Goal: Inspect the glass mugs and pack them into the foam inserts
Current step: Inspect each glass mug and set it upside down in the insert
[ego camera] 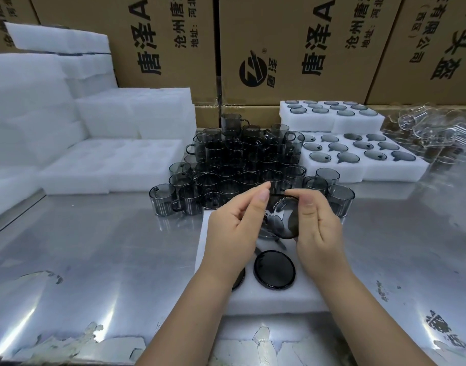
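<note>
Smoked-glass mug [282, 220] held tilted above the near foam insert [268, 299], slightly below frame centre, its round base turned toward the camera. Right hand [319, 231] pinches the mug on its 3 o'clock side, thumb curled over the upper rim. Left hand [234, 228] sits at the mug's 9 o'clock; thumb and forefinger are pressed together near the rim, other fingers loosely curled. Whether the left fingertips touch the glass cannot be told.

Near foam insert lies flat on the tabletop [94, 260], under both hands. One packed mug [274, 269] fills a pocket at 6 o'clock of the held mug, showing as a dark disc. A second dark disc is partly hidden under the left wrist.

At 12 o'clock of the held mug: a dense cluster of loose mugs [239, 165], upright, stacked in tiers, some touching.

At 1 to 2 o'clock: filled foam inserts [358, 157], pockets occupied by grey glass; a further filled block [332, 114] rests behind and above them.

At 9 to 10 o'clock: stacks of blank white foam [68, 122], with an empty pocketed sheet in front.

At 2 o'clock, far edge: clear glassware [432, 128], blurred, type not resolved.

Background: printed cardboard cartons [292, 48] along the whole rear. Tabletop is reflective metal, protective film peeling at the near edge.
</note>
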